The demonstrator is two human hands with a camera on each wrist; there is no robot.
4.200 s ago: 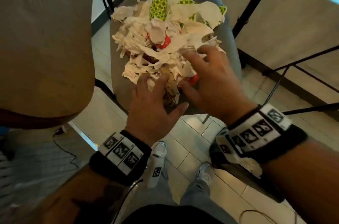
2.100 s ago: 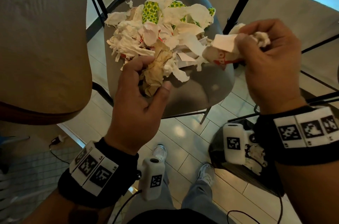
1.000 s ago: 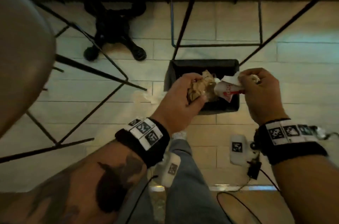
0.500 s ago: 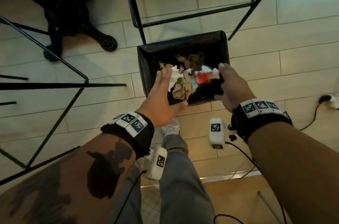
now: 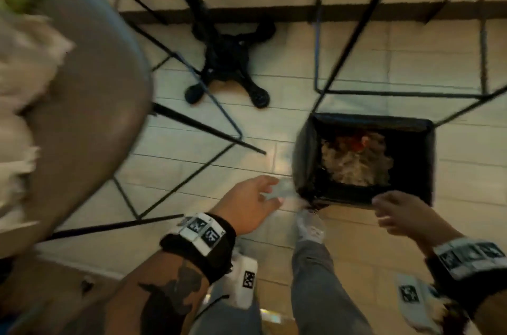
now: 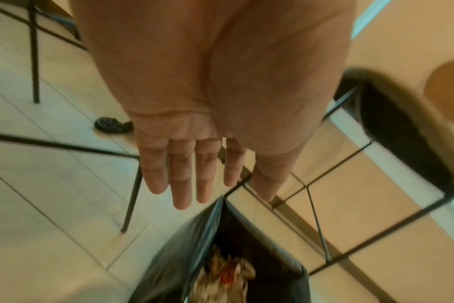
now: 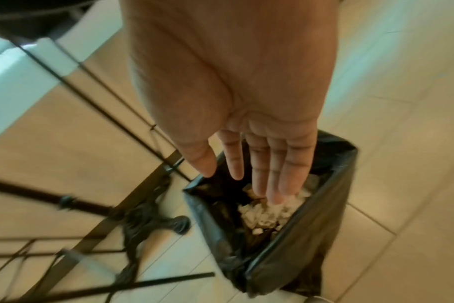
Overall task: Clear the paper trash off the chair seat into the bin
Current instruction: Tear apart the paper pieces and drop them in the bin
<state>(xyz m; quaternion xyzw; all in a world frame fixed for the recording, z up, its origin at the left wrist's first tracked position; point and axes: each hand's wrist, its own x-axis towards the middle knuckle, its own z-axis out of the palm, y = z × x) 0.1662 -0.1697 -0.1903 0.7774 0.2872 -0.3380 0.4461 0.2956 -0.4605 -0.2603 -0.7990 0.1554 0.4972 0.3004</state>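
The black-lined bin point(image 5: 307, 159) stands on the tiled floor with crumpled white, brown and red paper point(image 5: 356, 161) inside. My left hand point(image 5: 270, 192) hovers empty by the bin's near left corner, fingers straight point(image 6: 184, 174). Just above the bin's near rim, my right hand point(image 5: 384, 205) is spread and empty. In the right wrist view its fingers point(image 7: 259, 164) hang over the paper point(image 7: 270, 213) in the bin point(image 7: 311, 246). The grey chair seat point(image 5: 90, 115) fills the left edge, blurred, with a pile of white and green paper point(image 5: 19, 82) on it.
A black tripod base point(image 5: 230, 71) stands on the floor behind the chair. Thin black chair legs point(image 5: 197, 128) cross the floor to the left of the bin, and another metal frame point(image 5: 397, 91) stands right behind it. My shoe point(image 5: 311, 227) is just in front of the bin.
Paper that both hands held over the bin now lies inside it. Both hands have pulled back toward its near edge, empty. The view has swung left, bringing the chair seat in.
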